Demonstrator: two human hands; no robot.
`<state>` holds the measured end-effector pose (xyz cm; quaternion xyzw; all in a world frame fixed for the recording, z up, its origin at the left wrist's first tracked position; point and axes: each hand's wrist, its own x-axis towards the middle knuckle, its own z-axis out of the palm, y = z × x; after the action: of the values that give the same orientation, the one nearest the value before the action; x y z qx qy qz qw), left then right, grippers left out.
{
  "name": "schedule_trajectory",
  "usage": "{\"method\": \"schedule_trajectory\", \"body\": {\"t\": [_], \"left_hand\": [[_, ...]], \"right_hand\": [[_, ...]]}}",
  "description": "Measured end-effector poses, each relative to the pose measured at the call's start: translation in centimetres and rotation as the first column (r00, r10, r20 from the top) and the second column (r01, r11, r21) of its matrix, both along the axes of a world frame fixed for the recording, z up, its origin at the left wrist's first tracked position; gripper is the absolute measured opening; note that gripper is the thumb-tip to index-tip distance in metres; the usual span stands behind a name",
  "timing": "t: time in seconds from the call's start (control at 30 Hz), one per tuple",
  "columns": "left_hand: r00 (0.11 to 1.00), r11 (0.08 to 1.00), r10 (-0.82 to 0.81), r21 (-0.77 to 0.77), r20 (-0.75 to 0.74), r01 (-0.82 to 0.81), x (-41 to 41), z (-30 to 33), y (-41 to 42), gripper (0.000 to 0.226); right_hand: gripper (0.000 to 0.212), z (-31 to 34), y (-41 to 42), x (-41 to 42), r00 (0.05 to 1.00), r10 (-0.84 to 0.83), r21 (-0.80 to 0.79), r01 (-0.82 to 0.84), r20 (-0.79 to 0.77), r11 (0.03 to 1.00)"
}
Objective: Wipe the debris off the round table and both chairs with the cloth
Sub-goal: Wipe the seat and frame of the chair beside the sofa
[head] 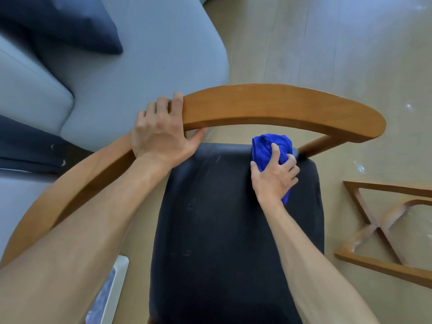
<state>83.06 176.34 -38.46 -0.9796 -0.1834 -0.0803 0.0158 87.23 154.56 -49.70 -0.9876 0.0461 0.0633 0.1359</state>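
Note:
A wooden chair with a curved backrest (268, 106) and a dark padded seat (222, 218) fills the middle of the view. My left hand (161, 132) grips the left part of the backrest, fingers over the top and thumb underneath. My right hand (275, 176) holds a bunched blue cloth (268, 148) and presses it on the seat's far right corner, close to the backrest support. Faint pale smears show on the far part of the seat. The round table top is not in view.
A grey sofa (140, 66) with a dark cushion (70, 22) stands close on the left, behind the chair. A crossed wooden frame (378, 228) lies on the floor at the right. White specks dot the pale floor (327, 43). A white object (109, 288) sits at the lower left.

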Motion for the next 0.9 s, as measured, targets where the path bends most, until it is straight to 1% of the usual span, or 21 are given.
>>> {"method": "schedule_trajectory", "body": {"t": [0.07,0.13,0.2,0.27,0.33,0.37,0.43,0.47,0.5,0.53,0.57,0.6,0.63,0.67,0.7,0.73,0.77,0.8,0.83,0.87,0.9], "left_hand": [[1.000,1.000,-0.004,0.014,0.005,0.004,0.1,-0.2,0.0,0.078],[1.000,1.000,-0.004,0.022,0.019,0.003,0.1,-0.4,0.0,0.078],[1.000,1.000,-0.001,0.030,0.025,0.000,0.2,-0.4,0.0,0.077],[1.000,1.000,0.000,0.024,0.024,0.000,0.3,-0.3,0.0,0.077],[1.000,1.000,-0.004,0.016,0.020,0.004,0.4,-0.2,0.0,0.077],[1.000,1.000,-0.004,0.024,0.023,0.003,0.4,-0.3,0.0,0.077],[1.000,1.000,-0.008,0.023,0.025,0.007,0.4,-0.2,-0.1,0.077],[1.000,1.000,-0.006,0.023,0.025,0.005,0.4,-0.2,0.0,0.077],[1.000,1.000,-0.001,0.029,0.028,0.001,0.4,-0.2,0.0,0.077],[1.000,0.999,0.001,0.036,0.030,-0.002,0.4,-0.3,0.1,0.077],[1.000,0.999,-0.001,0.041,0.031,0.000,0.3,-0.3,0.1,0.077],[0.999,0.999,-0.004,0.045,0.031,0.003,0.2,-0.4,0.1,0.076],[0.999,0.999,-0.008,0.050,0.035,0.006,0.1,-0.6,0.2,0.075],[0.999,0.999,-0.013,0.052,0.038,0.011,0.1,-0.6,0.2,0.074],[0.999,0.999,-0.016,0.052,0.039,0.014,0.1,-0.6,0.1,0.074],[0.999,0.999,-0.010,0.054,0.038,0.008,0.1,-0.6,0.1,0.075],[0.999,0.998,0.001,0.058,0.040,-0.004,0.2,-0.6,0.1,0.075],[0.999,0.998,0.010,0.060,0.043,-0.013,0.3,-0.6,0.0,0.075],[0.999,0.998,0.013,0.060,0.046,-0.016,0.4,-0.6,-0.1,0.075],[0.999,0.998,0.011,0.060,0.045,-0.013,0.5,-0.6,-0.1,0.075],[0.999,0.998,0.004,0.065,0.044,-0.007,0.5,-0.5,-0.1,0.075]], "right_hand": [[0.062,0.2,1.0,0.0,1.000,-0.004,0.018,0.004,0.022,1.000],[0.061,0.0,1.7,-1.3,0.993,0.086,0.071,-0.092,0.082,0.993],[0.063,-0.3,2.5,-5.2,0.953,0.267,0.138,-0.286,0.140,0.948],[0.061,-0.2,2.8,-12.0,0.842,0.517,0.182,-0.538,0.155,0.823],[0.053,0.0,1.5,-19.2,0.667,0.735,0.220,-0.741,0.125,0.635],[0.049,0.1,0.3,-21.9,0.553,0.826,0.236,-0.822,0.112,0.518],[0.047,-0.1,-1.9,-23.7,0.240,0.969,0.236,-0.947,0.067,0.218],[0.048,-0.2,-2.2,-22.7,0.059,0.997,0.192,-0.980,0.048,0.048],[0.049,-0.1,-1.8,-20.8,-0.093,0.995,0.143,-0.985,0.023,-0.096],[0.050,-0.1,-0.9,-18.4,-0.179,0.984,0.114,-0.977,0.004,-0.178],[0.049,0.0,0.3,-15.8,-0.188,0.982,0.095,-0.977,0.021,-0.189],[0.049,-0.3,1.7,-13.0,-0.121,0.991,0.076,-0.989,0.063,-0.125],[0.049,-0.5,3.2,-10.1,0.016,0.994,0.048,-0.999,0.104,0.011],[0.052,-0.5,4.4,-7.1,0.219,0.965,0.026,-0.976,0.147,0.217],[0.056,-0.5,5.3,-4.2,0.438,0.882,0.018,-0.897,0.174,0.442],[0.061,-0.4,5.7,-1.3,0.629,0.755,0.004,-0.768,0.185,0.640],[0.064,-0.2,6.1,1.2,0.774,0.615,0.038,-0.626,0.152,0.779],[0.065,0.0,6.4,2.6,0.861,0.504,0.105,-0.509,0.073,0.855],[0.066,0.1,6.6,2.8,0.896,0.444,0.146,-0.439,-0.003,0.886],[0.066,0.1,6.8,1.8,0.894,0.449,0.137,-0.446,0.010,0.885],[0.065,0.3,6.7,-0.3,0.870,0.487,0.102,-0.492,0.071,0.865]]}}
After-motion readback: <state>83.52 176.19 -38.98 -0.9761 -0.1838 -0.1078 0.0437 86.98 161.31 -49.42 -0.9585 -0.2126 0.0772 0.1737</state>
